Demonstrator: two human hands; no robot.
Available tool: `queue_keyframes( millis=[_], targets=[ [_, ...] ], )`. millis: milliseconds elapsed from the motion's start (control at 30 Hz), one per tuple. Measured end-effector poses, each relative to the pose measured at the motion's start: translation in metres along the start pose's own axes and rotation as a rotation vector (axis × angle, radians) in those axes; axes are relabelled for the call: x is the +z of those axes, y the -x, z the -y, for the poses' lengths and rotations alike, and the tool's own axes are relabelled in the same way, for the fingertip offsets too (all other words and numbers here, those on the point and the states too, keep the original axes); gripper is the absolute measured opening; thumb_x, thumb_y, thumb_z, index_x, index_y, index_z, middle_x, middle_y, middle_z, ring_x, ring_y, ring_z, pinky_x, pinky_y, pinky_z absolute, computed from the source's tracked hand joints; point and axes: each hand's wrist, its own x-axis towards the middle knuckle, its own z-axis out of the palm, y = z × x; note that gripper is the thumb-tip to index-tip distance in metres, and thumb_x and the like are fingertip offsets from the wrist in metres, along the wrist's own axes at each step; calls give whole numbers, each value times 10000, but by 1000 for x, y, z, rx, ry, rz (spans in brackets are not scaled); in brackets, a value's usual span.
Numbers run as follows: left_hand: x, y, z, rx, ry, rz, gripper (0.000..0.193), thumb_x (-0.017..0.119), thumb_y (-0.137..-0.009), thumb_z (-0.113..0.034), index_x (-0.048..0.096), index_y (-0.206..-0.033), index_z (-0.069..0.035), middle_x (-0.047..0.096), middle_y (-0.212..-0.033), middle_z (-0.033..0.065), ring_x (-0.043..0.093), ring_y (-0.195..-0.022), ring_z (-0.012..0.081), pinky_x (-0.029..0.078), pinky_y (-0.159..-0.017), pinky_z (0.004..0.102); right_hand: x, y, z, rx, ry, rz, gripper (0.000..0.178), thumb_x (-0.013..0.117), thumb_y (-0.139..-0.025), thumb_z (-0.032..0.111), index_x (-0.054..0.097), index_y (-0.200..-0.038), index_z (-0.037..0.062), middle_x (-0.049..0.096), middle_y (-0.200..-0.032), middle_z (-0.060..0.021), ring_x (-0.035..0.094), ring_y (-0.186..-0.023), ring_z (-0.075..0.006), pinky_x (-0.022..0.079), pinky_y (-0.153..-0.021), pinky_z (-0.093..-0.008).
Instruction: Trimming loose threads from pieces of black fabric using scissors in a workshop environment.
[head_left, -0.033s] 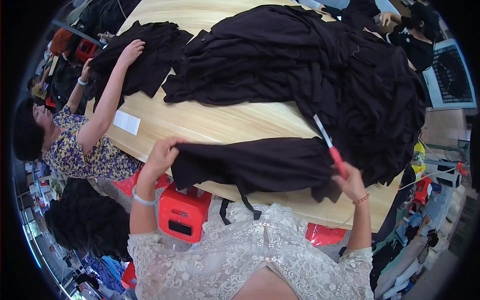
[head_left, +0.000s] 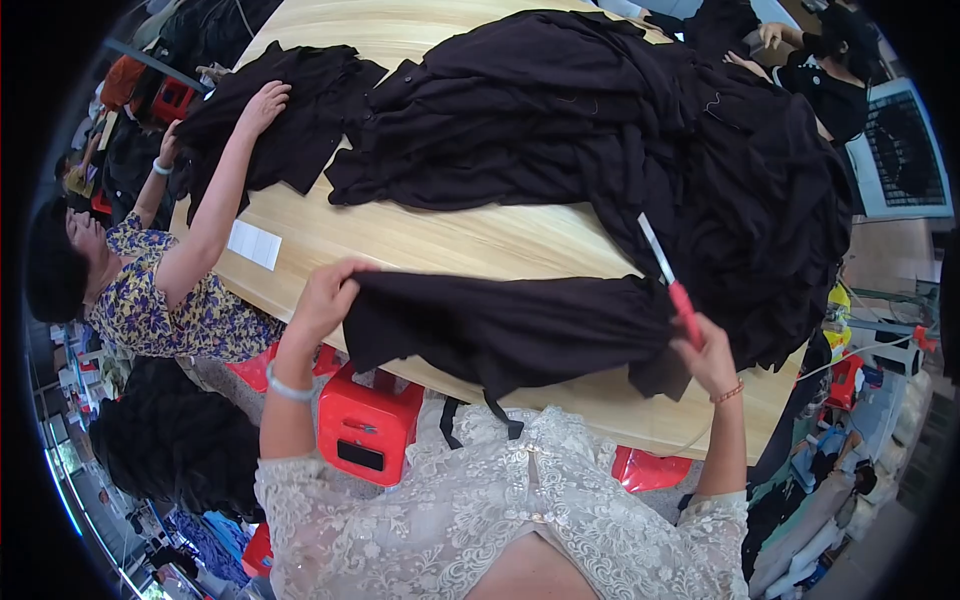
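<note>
1. Along the near edge of the wooden bench (head_left: 440, 238), the black garment (head_left: 500, 325) stretches between both hands, partly lifted and overhanging the edge.
2. The left hand (head_left: 325, 300) pinches the left end of the black garment between thumb and fingers.
3. The right hand (head_left: 708, 358) is closed around the red-handled tool (head_left: 683, 305); its narrow metallic blade points up and away from the wearer. The right end of the garment meets these fingers; whether they also pinch it cannot be told.
4. Beyond the garment, a large dark cloth pile (head_left: 600, 130) covers the far and right areas of the bench.
5. At left, a co-worker's hand (head_left: 265, 106) rests on another dark cloth, its fingers extended. A white paper (head_left: 254, 245) lies near that forearm.
6. Below the bench edge stands a red stool (head_left: 372, 415).
</note>
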Motion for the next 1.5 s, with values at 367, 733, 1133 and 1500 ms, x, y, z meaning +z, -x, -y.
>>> queue_keyframes(
  millis=[367, 733, 1133, 1500],
  targets=[
    [159, -36, 32, -323, 751, 104, 227, 652, -885, -88, 633, -1102, -23, 668, -996, 80, 661, -850, 150, 545, -764, 285, 67, -31, 8, 67, 473, -260, 282, 680, -843, 299, 594, -806, 32, 627, -748, -212, 621, -743, -422, 495, -656, -498],
    [203, -71, -2, -620, 567, 413, 395, 652, -885, -412, 638, -788, -29, 576, -601, 50, 466, -450, 101, 342, -394, 264, 106, -6, 22, 20, 403, -191, 200, 653, -871, 166, 541, -931, 12, 495, -1002, -187, 614, -795, -408, 511, -672, -486],
    [208, -57, 3, -1007, 1263, 364, 584, 600, -881, -552, 576, -1048, 6, 606, -701, 100, 349, -408, 47, 244, -351, 198, 111, -16, 28, -40, 301, -55, 246, 644, -883, 223, 523, -959, 23, 531, -1012, -180, 613, -792, -436, 504, -668, -503],
    [232, -83, -8, -889, 1508, -120, 390, 761, -810, -386, 583, -1048, -134, 570, -928, 56, 574, -703, 150, 493, -597, 288, 109, -18, 24, -34, 297, -5, 255, 644, -882, 241, 520, -944, 27, 530, -1003, -181, 611, -783, -440, 500, -669, -508]
  ],
)
